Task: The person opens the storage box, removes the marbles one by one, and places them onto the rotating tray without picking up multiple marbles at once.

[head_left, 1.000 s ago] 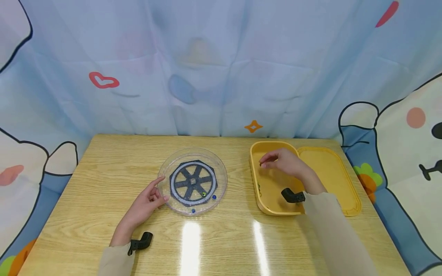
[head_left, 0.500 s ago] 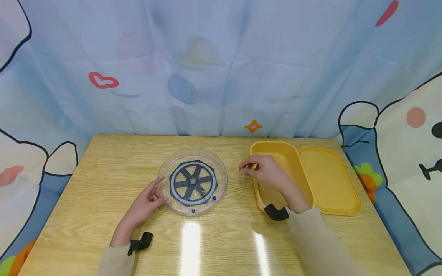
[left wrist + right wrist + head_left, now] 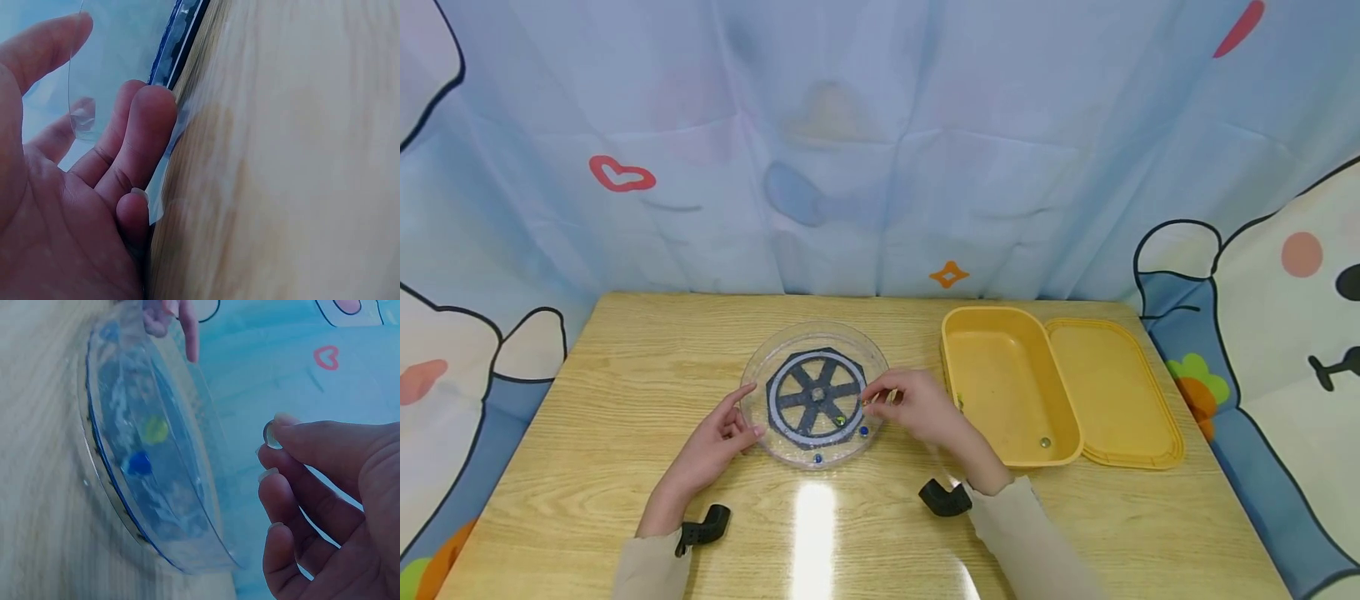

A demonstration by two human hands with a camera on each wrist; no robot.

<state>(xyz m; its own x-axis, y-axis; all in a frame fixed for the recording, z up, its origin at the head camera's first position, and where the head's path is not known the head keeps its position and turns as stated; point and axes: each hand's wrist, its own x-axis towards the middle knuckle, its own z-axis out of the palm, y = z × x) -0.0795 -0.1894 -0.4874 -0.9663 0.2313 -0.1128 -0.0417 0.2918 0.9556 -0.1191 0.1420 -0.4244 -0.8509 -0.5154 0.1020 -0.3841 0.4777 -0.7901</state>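
The left hand (image 3: 711, 446) lies at the left side of a clear round dish (image 3: 805, 330), thumb and index finger spread apart along its rim. The right hand (image 3: 919, 407) reaches over the dish's right rim, thumb and index finger pinching a glass marble (image 3: 270, 434). Two blue marbles (image 3: 864, 431) and a yellow-green one sit in the dish, left of centre on the wood-grain worktop (image 3: 647, 350). Toward its back right corner stands a yellow box (image 3: 1000, 375) beside its lid (image 3: 1123, 392); a printed blue curtain (image 3: 850, 167) hangs behind.
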